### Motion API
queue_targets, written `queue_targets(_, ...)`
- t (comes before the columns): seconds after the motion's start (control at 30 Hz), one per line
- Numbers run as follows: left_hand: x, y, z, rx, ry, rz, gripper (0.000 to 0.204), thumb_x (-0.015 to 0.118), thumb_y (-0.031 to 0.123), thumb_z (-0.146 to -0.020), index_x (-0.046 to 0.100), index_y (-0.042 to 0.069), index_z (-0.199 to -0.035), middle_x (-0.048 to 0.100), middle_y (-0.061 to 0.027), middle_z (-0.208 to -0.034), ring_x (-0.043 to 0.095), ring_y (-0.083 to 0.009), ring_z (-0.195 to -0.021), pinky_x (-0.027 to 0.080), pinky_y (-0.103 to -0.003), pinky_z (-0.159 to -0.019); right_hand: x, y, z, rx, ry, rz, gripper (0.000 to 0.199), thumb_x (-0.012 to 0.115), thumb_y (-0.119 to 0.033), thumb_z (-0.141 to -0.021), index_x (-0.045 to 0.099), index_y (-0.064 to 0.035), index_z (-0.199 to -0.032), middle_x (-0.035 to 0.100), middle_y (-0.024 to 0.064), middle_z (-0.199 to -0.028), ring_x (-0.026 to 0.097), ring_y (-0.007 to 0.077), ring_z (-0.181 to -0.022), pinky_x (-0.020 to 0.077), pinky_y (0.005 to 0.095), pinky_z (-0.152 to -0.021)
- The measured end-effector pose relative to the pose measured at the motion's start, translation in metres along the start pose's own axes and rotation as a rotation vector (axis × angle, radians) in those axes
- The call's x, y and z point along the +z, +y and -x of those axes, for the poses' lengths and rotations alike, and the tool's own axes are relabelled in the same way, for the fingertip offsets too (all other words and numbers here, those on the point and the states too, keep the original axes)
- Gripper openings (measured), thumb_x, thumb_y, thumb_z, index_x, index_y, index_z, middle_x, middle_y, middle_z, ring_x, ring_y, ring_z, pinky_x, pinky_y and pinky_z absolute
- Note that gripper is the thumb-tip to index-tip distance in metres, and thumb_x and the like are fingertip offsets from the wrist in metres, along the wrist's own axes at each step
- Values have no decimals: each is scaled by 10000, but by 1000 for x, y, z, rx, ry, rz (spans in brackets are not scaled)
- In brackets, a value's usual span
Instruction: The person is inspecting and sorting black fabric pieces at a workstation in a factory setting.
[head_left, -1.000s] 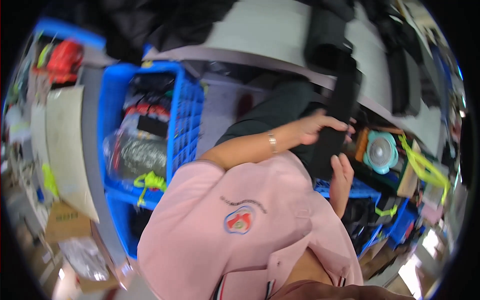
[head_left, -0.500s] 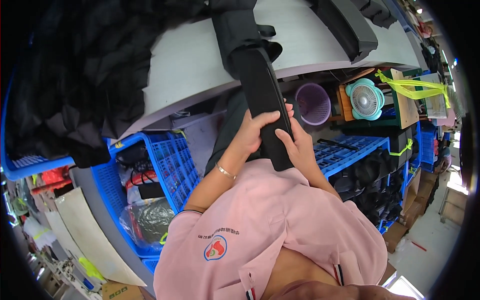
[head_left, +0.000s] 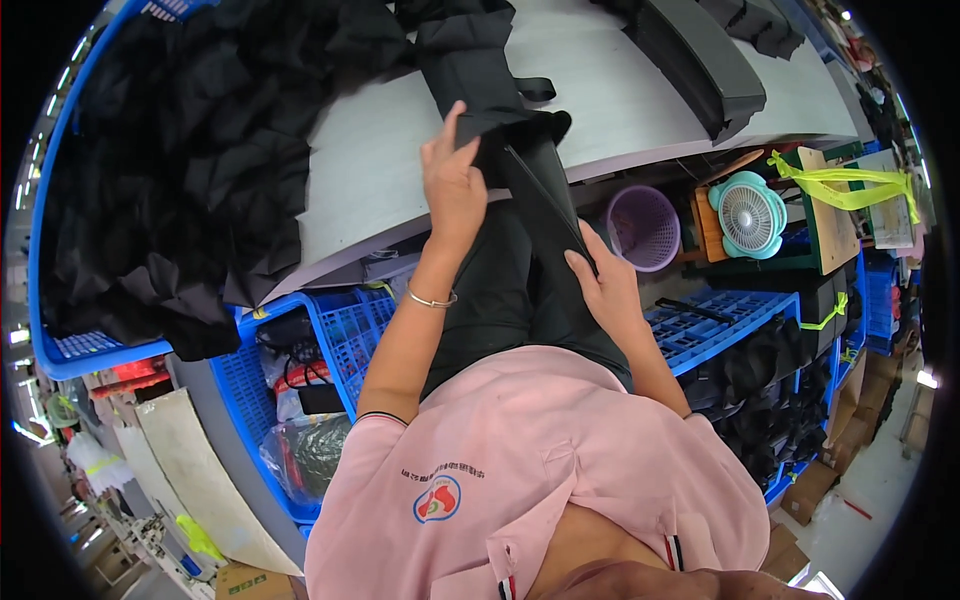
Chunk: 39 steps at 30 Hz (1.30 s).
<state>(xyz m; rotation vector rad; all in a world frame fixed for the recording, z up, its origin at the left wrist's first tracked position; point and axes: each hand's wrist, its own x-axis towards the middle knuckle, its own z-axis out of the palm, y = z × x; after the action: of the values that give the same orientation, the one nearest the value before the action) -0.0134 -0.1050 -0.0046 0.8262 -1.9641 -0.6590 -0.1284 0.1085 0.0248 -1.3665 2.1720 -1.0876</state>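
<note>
left hand [head_left: 455,195]: fingers apart; right hand [head_left: 610,280]: fingers clamped on black strip [head_left: 540,200]; blue basket [head_left: 110,361] holds black cloth [head_left: 180,160]

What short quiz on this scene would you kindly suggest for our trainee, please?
1. Which hand touches the right edge of the long black panel?
2. True or false: in the picture, the purple basket stands left of the electric fan.
3. What colour is the fan's casing? A: red; B: black; C: turquoise.

Key: 1. The right hand. 2. True. 3. C.
</note>
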Motion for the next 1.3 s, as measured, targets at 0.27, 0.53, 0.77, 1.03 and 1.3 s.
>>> queue_targets(0.27,6,78,23,272,-327,191,268,599,-70,-673,726,-19,-904,570,-89,-1411,544,-315,-1047,491,-356,-917,20,10,-56,-282,77,416,290,666,-112,-818,674,-51,-1101,672,141,-758,673,324,-664,501,403,-540)
queue_targets(0.53,-24,84,49,238,-255,168,411,679,-22,-730,710,59,-1132,557,-96,-1424,544,-302,-1157,508,-361,-899,49,59,-71,-228,-29,-101,252,636,-58,-854,665,-45,-1103,686,154,-1041,664,313,-992,533,391,-797)
queue_targets(0.77,-28,70,87,18,-106,90,785,708,51,-761,375,18,-1470,338,-190,-1547,362,-348,-1380,416,-414,-1035,42,25,-51,424,173,-1200,516,539,-248,-1014,409,-30,-1463,510,119,-1435,523,245,-1284,460,394,-1052)
queue_targets(1.03,-7,96,69,-51,-4,176,728,713,-12,-710,515,87,-1403,459,-162,-1420,474,-346,-1244,457,-397,-945,28,10,-51,400,146,-1410,531,537,-362,-1001,470,-29,-1409,574,150,-1345,605,273,-1180,537,432,-977)
queue_targets(1.3,-6,106,67,-88,89,372,654,549,-231,-686,679,107,-1230,589,-88,-1226,612,-188,-985,509,-254,-678,25,4,-49,413,183,-1446,456,607,-290,-959,543,-15,-1317,631,152,-1244,655,272,-1085,582,397,-908)
